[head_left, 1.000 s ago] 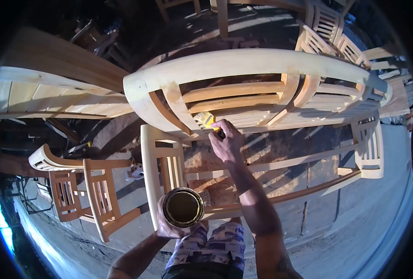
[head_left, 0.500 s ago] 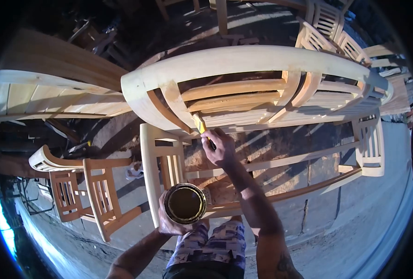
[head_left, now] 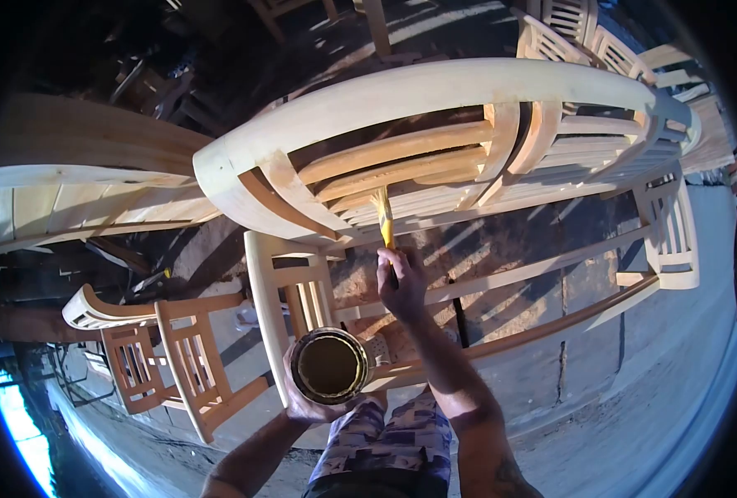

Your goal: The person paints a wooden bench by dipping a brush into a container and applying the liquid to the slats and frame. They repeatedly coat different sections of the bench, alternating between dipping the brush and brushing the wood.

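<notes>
Your right hand is sitting just at 6 o'clock of the frame's centre, fingers clenched around the handle of a yellow paintbrush. The paintbrush is pointing toward 12 o'clock from that hand, and its bristles are lying against the slats of a pale wooden bench, below the curved top rail that is running across the upper frame. Your left hand is grasping a tin can from underneath, at 7 o'clock of the right hand and well apart from the paintbrush. The can is standing upright with its mouth open toward you and dark liquid showing inside. A brown slatted chair is standing at 9 o'clock of the can on the pavement. Your patterned shorts are showing at 6 o'clock, directly below the can.
</notes>
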Available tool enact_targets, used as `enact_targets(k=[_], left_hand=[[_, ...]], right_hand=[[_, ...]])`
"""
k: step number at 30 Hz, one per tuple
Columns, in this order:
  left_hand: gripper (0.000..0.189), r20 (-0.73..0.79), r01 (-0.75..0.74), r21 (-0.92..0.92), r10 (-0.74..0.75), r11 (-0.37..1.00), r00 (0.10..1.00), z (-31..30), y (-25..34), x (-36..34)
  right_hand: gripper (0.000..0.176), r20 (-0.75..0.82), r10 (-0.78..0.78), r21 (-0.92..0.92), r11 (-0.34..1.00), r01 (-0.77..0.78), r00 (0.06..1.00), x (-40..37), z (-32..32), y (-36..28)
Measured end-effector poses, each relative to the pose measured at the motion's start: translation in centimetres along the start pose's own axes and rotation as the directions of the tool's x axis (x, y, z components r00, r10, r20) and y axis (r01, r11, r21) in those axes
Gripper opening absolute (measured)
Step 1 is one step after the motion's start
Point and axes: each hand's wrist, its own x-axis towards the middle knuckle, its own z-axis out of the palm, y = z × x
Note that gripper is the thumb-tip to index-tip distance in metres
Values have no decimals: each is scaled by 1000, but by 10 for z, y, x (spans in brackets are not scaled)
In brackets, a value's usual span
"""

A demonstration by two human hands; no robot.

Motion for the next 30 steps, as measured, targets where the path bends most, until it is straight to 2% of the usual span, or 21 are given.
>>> enact_targets(k=[1, 2, 3, 5, 8, 9, 11, 13, 14, 17, 18, 21, 23, 25, 27, 30], left_hand=[[120, 16, 30, -9, -30, 1000, 999, 1, 0, 0], [120, 28, 48, 1, -48, 999, 998, 2, 5, 3], [120, 33, 54, 18, -55, 998, 998, 3, 4, 3], [118, 46, 52, 46, -54, 998, 997, 3, 5, 6], [112, 72, 31, 74, -37, 997, 997, 5, 4, 6], [110, 81, 27, 82, -34, 996, 996, 5, 5, 7], [107, 93, 22, 99, -31, 995, 995, 6, 7, 8], [103, 109, 22, 125, -36, 992, 993, 6, 9, 7], [101, 118, 25, 136, -41, 990, 992, 7, 9, 8], [95, 152, 27, 177, -55, 984, 987, 8, 12, 10], [93, 166, 29, 194, -62, 981, 984, 6, 15, 9], [88, 196, 39, 229, -85, 973, 977, 3, 21, 9], [84, 216, 41, 242, -95, 969, 972, 4, 22, 9], [81, 237, 42, 251, -103, 967, 966, 5, 22, 9], [77, 257, 41, 258, -110, 965, 960, 7, 21, 10], [72, 270, 40, 274, -117, 961, 956, 7, 27, 12]], right_hand=[[25, -23, 14, -2, 1000, -14, 1000, -12, -2, -7], [26, 72, 46, 178, 982, -58, 996, -21, 2, -16], [23, 105, -79, 174, 983, 60, 991, -21, 9, -13], [19, 165, 68, 171, 981, -97, 984, -16, 24, -6], [15, -82, 302, 225, 934, -277, 950, 3, 24, 11], [12, -153, 246, 160, 962, -222, 957, -4, 22, 10], [14, -167, 252, 206, 954, -216, 953, -26, 18, -8], [17, 24, 248, 263, 933, -245, 969, -39, 30, -14], [15, 44, 222, 275, 935, -225, 974, -34, 38, -11], [11, -55, 335, 339, 892, -298, 941, -5, 39, 19], [12, -90, 418, 262, 886, -383, 904, -3, 27, 23], [15, -319, 667, 594, 694, -407, 673, -5, -10, 29], [16, -234, 423, 332, 881, -337, 875, -1, 5, 22], [17, -59, 181, 58, 982, -178, 982, -2, 19, 12], [15, 111, -7, 123, 992, -7, 994, 4, 26, 8], [14, 180, 16, 254, 965, -62, 984, 12, 1, 14]])
